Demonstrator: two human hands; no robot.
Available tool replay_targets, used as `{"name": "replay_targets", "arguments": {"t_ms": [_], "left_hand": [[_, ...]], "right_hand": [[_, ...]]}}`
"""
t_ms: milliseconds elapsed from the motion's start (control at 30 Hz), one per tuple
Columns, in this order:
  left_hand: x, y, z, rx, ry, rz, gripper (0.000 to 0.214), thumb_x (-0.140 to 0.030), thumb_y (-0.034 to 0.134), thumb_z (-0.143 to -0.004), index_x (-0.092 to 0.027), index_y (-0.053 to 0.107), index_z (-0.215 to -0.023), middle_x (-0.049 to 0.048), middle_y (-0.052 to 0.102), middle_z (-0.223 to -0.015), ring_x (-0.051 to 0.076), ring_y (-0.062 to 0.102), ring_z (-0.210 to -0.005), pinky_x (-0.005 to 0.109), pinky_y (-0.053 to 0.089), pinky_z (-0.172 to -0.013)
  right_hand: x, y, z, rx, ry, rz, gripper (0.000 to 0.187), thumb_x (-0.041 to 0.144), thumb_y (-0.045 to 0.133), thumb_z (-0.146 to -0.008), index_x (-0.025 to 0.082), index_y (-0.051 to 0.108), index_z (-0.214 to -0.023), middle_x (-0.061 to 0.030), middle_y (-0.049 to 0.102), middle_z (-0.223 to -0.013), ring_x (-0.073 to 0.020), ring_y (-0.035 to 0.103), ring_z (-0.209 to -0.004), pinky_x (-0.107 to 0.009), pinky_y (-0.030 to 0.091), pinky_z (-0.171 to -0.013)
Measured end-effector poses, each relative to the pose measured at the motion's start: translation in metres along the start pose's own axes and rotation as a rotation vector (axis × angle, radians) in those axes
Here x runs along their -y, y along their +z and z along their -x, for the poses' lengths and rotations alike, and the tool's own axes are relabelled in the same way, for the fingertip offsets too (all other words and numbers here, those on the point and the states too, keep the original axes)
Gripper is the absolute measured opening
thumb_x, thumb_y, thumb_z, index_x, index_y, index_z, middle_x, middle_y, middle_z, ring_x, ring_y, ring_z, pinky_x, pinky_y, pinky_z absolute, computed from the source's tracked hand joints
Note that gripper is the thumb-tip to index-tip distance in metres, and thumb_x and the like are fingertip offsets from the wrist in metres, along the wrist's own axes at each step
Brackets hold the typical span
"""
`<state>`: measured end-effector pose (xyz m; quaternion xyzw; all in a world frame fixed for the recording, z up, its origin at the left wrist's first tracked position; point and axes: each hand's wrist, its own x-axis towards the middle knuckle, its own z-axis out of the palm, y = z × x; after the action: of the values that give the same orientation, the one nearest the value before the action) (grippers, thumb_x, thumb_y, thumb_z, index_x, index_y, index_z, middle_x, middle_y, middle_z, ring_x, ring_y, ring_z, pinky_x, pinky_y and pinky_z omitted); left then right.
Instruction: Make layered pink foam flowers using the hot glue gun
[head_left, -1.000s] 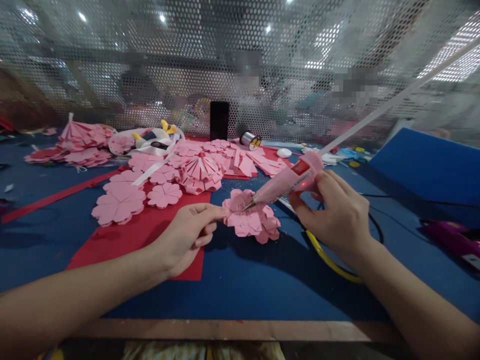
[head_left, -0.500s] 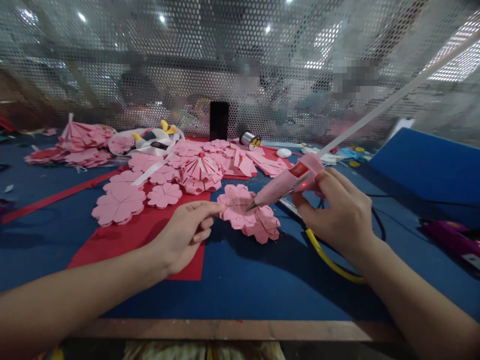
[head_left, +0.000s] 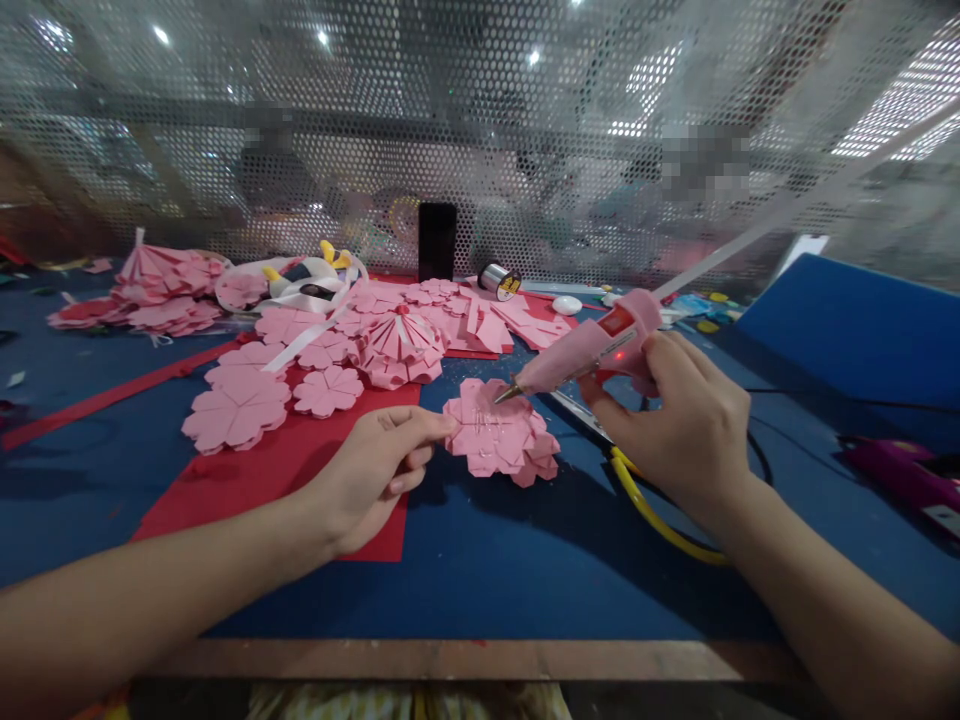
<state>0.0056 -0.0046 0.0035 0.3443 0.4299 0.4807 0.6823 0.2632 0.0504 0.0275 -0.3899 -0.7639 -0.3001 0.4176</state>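
Note:
Between thumb and fingers, my left hand (head_left: 379,470) pinches the left edge of a pink paper flower (head_left: 491,440). Lines of clear glue lie across its face. Another pink paper flower (head_left: 541,462) shows partly from beneath its right side. My right hand (head_left: 679,415) is wrapped around a pink glue gun (head_left: 592,345), whose metal tip points down-left at the upper part of the held flower. A long white glue stick (head_left: 720,255) sticks out of the gun's back, and a red light glows on its side. Whether the tip touches the paper I cannot tell.
Scissors with yellow-and-black handles (head_left: 660,520) lie under my right hand. Pink paper flowers (head_left: 236,405) and a red sheet (head_left: 285,490) spread leftward. Behind stand a wire spool (head_left: 499,281), a phone (head_left: 437,240) and a perforated metal screen (head_left: 360,130). A blue panel (head_left: 855,340) rises at right.
The glue gun's tip has moved up and slightly left over the flower. The held flower has shifted down and right, covering more of the flower beneath. More glue lines show on it.

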Motion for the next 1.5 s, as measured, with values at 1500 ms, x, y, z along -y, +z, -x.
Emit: {"name": "replay_targets", "arguments": {"t_ms": [1500], "left_hand": [[0.0014, 0.0, -0.0032, -0.048, 0.045, -0.004, 0.023, -0.024, 0.081, -0.064, -0.013, 0.061, -0.062, -0.0077, 0.039, -0.052, 0.002, 0.024, -0.043, 0.013, 0.017, -0.034]], "right_hand": [[0.0023, 0.0006, 0.0033, 0.031, -0.031, -0.02, 0.014, 0.02, 0.061, -0.082, 0.022, 0.048, -0.078, -0.0001, 0.054, -0.07, -0.0162, 0.056, -0.066, -0.027, 0.044, -0.057]]}}
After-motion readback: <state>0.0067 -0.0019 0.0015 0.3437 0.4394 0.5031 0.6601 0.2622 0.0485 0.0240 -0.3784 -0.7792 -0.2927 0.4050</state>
